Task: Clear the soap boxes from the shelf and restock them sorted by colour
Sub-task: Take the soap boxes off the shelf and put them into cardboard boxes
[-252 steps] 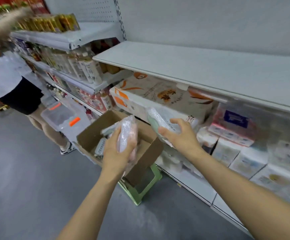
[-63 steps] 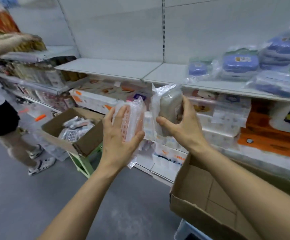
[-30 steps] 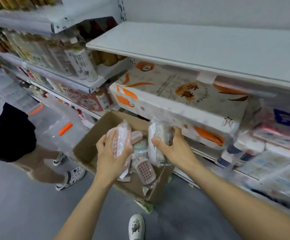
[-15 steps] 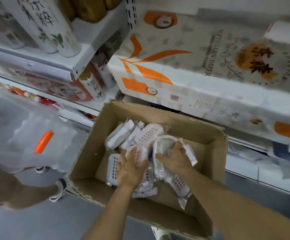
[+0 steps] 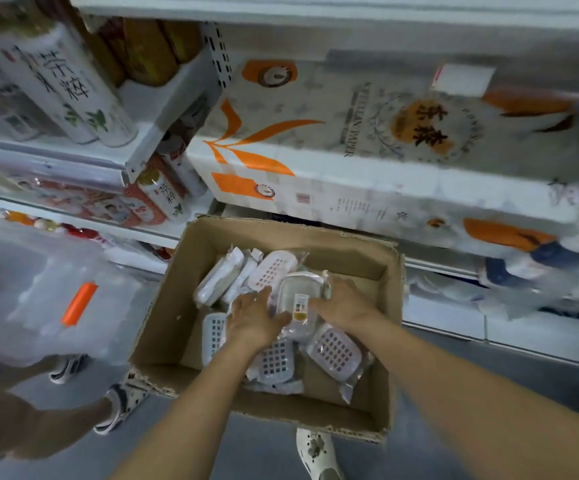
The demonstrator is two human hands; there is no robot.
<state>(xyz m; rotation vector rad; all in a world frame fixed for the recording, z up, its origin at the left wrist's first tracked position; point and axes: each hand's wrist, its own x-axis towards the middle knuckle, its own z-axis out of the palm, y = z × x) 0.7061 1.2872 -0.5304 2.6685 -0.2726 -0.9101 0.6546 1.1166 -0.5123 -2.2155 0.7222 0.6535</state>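
Since 0.5 s ago your 2 hands have shifted onto another wrapped soap box at frame centre, inside the cardboard box — left hand flat-fingered against it, right hand curled round its edge.

Both arms reach down, left hand flat, right hand curled.

Right hand fingers hidden behind wrapped soap box.
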